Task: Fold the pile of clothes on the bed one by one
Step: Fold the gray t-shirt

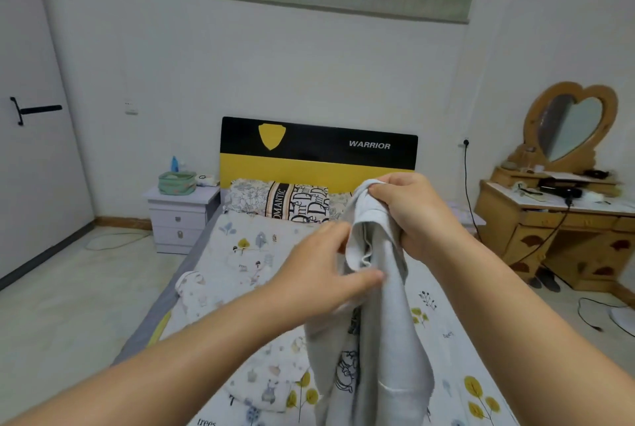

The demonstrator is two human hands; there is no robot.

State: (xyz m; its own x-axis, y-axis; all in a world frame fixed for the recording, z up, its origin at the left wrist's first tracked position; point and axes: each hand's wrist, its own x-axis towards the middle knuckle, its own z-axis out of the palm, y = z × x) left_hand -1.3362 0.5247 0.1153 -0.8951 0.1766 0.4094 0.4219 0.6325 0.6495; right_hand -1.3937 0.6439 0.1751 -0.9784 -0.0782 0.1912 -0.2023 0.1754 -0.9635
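Note:
A light grey garment [381, 333] with a cartoon print and a white drawstring hangs in the air over the bed [240, 253]. My right hand [412, 216] grips its top edge, fingers curled round the cloth. My left hand [319, 274] reaches in from the left with fingers extended, and its thumb and fingertips touch the garment just below the waistband. Two white patterned garments lie on the sheet, one at the bed's left edge [194, 291] and one lower down [268, 381], partly behind the hanging cloth.
Pillows [278, 200] lie against a black and yellow headboard [316, 150]. A white nightstand [180, 216] stands left of the bed. A wooden dresser [549, 229] with a heart-shaped mirror stands at the right, cables on the floor beside it. A door [31, 137] is far left.

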